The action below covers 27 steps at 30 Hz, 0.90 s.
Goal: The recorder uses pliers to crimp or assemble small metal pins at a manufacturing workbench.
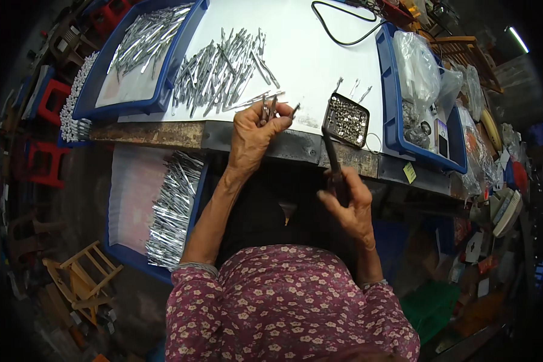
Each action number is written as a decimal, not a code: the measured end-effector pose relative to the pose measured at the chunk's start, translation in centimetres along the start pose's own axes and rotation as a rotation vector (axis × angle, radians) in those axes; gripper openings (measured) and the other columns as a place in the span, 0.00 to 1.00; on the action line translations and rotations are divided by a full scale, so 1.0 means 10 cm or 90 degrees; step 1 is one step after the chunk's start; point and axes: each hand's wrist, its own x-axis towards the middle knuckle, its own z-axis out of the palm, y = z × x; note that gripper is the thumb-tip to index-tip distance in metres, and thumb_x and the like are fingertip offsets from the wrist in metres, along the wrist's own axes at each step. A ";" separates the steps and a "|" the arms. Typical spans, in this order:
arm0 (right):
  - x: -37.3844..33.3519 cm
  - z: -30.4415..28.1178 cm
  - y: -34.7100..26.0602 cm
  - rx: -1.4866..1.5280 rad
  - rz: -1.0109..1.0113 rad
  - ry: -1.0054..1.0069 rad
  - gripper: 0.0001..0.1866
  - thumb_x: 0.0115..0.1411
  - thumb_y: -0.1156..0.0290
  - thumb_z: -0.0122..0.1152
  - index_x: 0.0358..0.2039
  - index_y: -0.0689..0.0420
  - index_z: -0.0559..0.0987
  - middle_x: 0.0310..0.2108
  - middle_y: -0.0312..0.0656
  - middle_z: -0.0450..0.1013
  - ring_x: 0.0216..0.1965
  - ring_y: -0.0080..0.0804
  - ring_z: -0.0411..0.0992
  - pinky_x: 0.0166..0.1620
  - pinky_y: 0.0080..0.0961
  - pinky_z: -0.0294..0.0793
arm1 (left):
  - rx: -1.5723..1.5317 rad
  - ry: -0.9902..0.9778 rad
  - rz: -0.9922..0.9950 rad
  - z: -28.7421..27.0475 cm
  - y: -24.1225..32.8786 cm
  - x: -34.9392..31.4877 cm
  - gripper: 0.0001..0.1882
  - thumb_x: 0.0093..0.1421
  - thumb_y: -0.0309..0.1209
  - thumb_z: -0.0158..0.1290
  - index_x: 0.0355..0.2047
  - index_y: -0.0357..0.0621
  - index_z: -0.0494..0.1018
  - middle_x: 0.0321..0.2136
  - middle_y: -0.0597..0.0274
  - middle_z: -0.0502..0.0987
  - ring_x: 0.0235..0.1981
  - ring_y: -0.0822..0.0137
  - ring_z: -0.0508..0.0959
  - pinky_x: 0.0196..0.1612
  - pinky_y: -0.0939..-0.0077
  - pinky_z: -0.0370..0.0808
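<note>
Left hand: pinching slender grey metal pieces. Right hand: closed round long black tool. Upper centre: heaped silver metal strips, seemingly unfinished; finished share unclear.

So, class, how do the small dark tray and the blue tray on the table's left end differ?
The small dark tray is far smaller than the blue tray. The small dark tray holds tiny shiny pieces; the blue tray holds long, slim metal strips. Both rest on the table and hold many loose items.
</note>
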 end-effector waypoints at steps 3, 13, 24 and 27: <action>0.13 -0.02 0.03 -0.039 0.008 0.033 0.15 0.47 0.78 0.61 0.36 0.59 0.71 0.20 0.28 0.63 0.21 0.14 0.59 0.25 0.13 0.58 | -0.011 -0.010 -0.028 0.05 -0.06 -0.13 0.06 0.50 0.24 0.56 0.30 0.41 0.74 0.18 0.75 0.71 0.18 0.86 0.65 0.21 0.93 0.57; 0.45 0.04 -0.03 -0.293 -0.210 0.073 0.18 0.43 0.77 0.63 0.36 0.62 0.70 0.21 0.43 0.67 0.19 0.33 0.66 0.25 0.23 0.65 | -0.045 -0.040 -0.025 0.12 -0.11 -0.23 0.04 0.50 0.24 0.55 0.27 0.39 0.74 0.16 0.77 0.67 0.18 0.86 0.60 0.21 0.90 0.57; 0.41 0.02 -0.06 -0.280 -0.212 0.165 0.17 0.47 0.76 0.63 0.38 0.60 0.70 0.23 0.35 0.65 0.22 0.20 0.62 0.26 0.17 0.62 | -0.031 -0.075 -0.006 0.13 -0.09 -0.22 0.03 0.51 0.22 0.53 0.28 0.39 0.73 0.18 0.76 0.67 0.20 0.85 0.63 0.26 0.91 0.62; 0.43 -0.04 -0.09 -0.408 -0.240 0.053 0.16 0.48 0.76 0.62 0.38 0.60 0.70 0.23 0.32 0.64 0.21 0.18 0.60 0.25 0.18 0.61 | -0.011 -0.077 0.019 0.15 -0.08 -0.22 0.03 0.52 0.23 0.53 0.28 0.38 0.73 0.18 0.75 0.69 0.21 0.86 0.64 0.26 0.92 0.63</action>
